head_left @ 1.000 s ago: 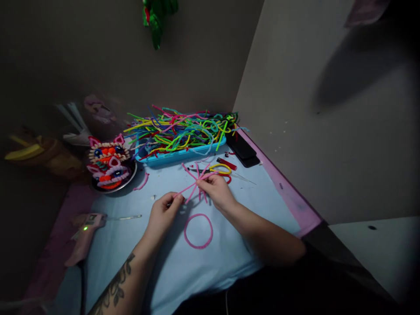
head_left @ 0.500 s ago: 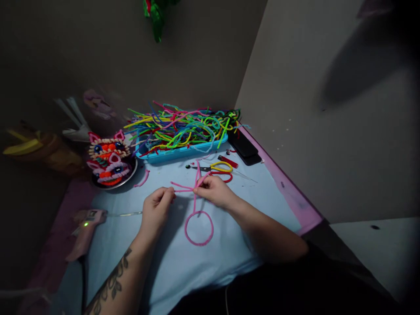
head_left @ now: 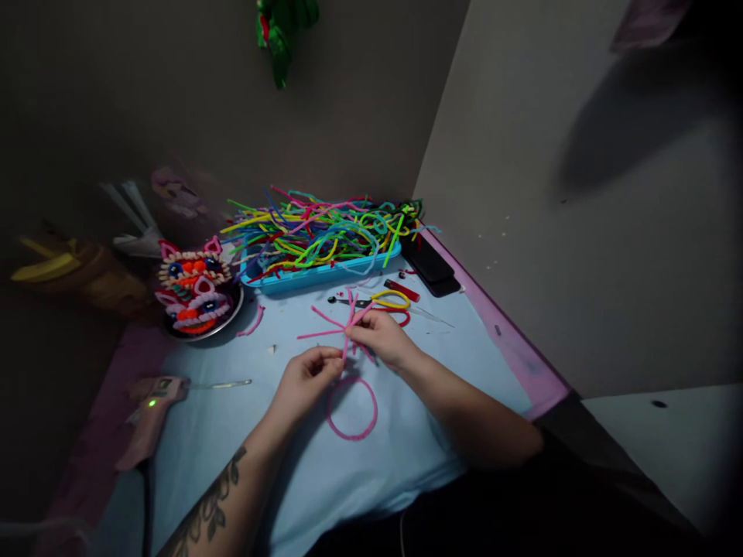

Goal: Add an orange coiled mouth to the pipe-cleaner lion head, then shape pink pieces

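Note:
A bunch of pink pipe cleaners (head_left: 326, 333) fans out in several directions from one centre above the table. My right hand (head_left: 380, 336) pinches that centre between thumb and fingers. With thumb and forefinger, my left hand (head_left: 313, 377) grips one strand that points down toward me. Just below the hands lies a ring of pink pipe cleaner (head_left: 376, 410) on the blue cloth. Beyond my right hand are scissors (head_left: 390, 300) with yellow and red handles, partly hidden by strands and fingers.
A blue tray (head_left: 325, 276) heaped with colourful pipe cleaners stands at the back. Left are a bowl (head_left: 237, 305) with two fuzzy animal faces and a pink glue gun (head_left: 152, 418), its light on. A red lighter (head_left: 402, 291) and black phone (head_left: 433, 267) lie right, beside the wall.
My left hand has moved right and toward me, from a strand on the left to one pointing down. My right hand stays at the centre of the bunch.

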Tool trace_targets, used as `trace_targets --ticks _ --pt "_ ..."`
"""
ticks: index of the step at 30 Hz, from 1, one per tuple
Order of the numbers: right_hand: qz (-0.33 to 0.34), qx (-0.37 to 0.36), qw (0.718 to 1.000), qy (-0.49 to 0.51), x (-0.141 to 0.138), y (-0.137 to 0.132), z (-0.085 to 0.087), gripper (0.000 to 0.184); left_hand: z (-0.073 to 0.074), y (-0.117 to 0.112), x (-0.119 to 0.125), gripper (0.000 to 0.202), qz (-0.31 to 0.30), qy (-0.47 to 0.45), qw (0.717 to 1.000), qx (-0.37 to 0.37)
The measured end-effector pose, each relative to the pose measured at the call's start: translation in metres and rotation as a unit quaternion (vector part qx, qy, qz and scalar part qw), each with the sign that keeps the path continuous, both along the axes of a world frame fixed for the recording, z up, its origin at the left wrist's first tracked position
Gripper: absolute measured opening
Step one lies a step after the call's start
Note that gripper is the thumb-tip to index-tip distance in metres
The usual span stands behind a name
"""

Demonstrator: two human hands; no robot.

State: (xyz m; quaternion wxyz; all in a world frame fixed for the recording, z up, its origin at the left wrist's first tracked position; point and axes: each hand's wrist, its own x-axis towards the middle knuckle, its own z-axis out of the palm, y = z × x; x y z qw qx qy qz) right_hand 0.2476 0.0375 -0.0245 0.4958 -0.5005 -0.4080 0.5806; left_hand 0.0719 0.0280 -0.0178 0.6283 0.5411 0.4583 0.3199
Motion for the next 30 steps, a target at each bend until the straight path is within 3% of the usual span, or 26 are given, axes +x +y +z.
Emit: trace_targets --ticks 5,13,20,30 --pt "-0.016 0.001 1.0 0.016 -0.005 -0.001 -0.004 0.022 -0.002 -0.007 0.005 0.039 -0.01 0.028 0.999 0.017" --pt "-0.043 -0.002 0.999 0.019 -0.009 -0.002 -0.005 0.02 -0.009 -0.01 0.007 0.038 -0.006 -0.033 0.999 -0.04" --pt "-0.066 -0.07 0.989 0.11 -0.021 -0.005 -0.007 0.024 -0.01 -0.009 0.006 0.035 -0.012 -0.03 0.999 -0.037" --pt "-0.05 -0.053 0.992 0.106 -0.016 -0.005 -0.006 0.031 0.001 -0.005 0.003 0.037 -0.012 -0.029 0.999 -0.04"
